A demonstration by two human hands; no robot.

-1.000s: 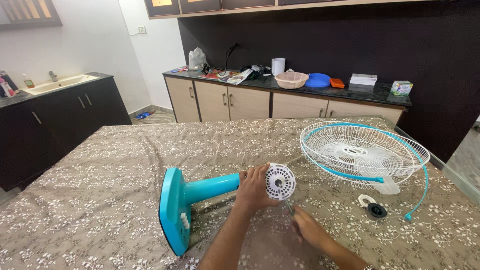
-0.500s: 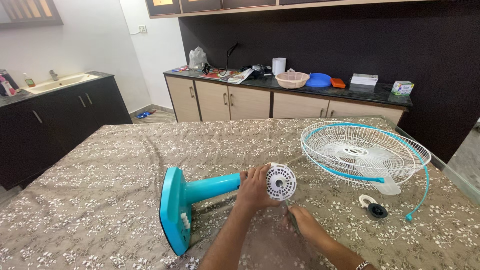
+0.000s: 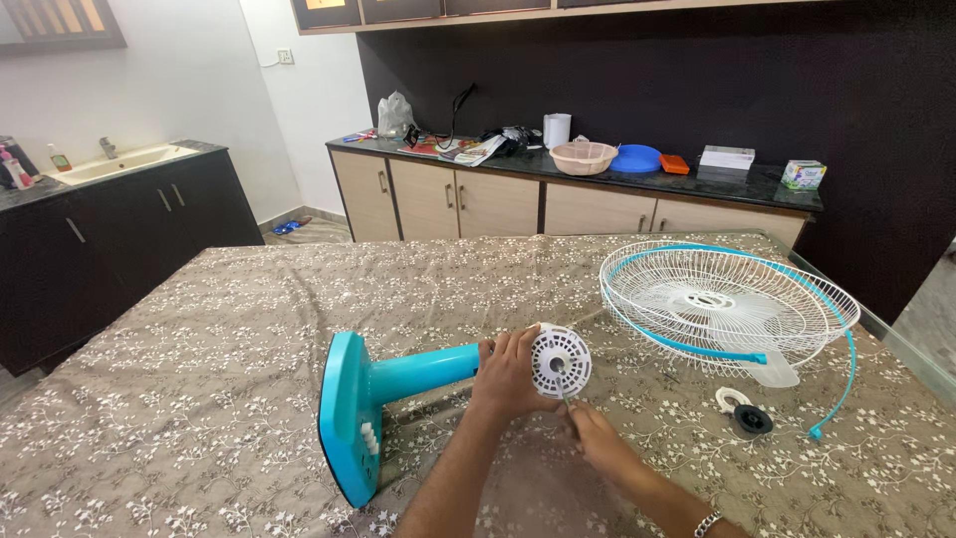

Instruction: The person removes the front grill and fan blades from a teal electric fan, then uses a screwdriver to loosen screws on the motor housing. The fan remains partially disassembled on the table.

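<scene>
A turquoise fan stand [image 3: 370, 396] lies on its side on the table, base toward me on the left. My left hand [image 3: 508, 375] grips the motor end of the stand, just behind the round white motor face [image 3: 560, 361]. My right hand [image 3: 596, 441] sits just below that white disc and holds a thin tool [image 3: 567, 402] whose tip touches the disc's lower edge.
A white wire fan grille with a turquoise rim [image 3: 729, 303] lies at the right, with a clear blade under it. A black cap [image 3: 751, 419] and a white ring [image 3: 730, 399] lie near it. The table carries a floral cloth [image 3: 219, 339]. Counters with clutter stand behind.
My right hand has moved up and left, bringing the thin tool to the lower edge of the white disc. My left hand and the stand have stayed put.
</scene>
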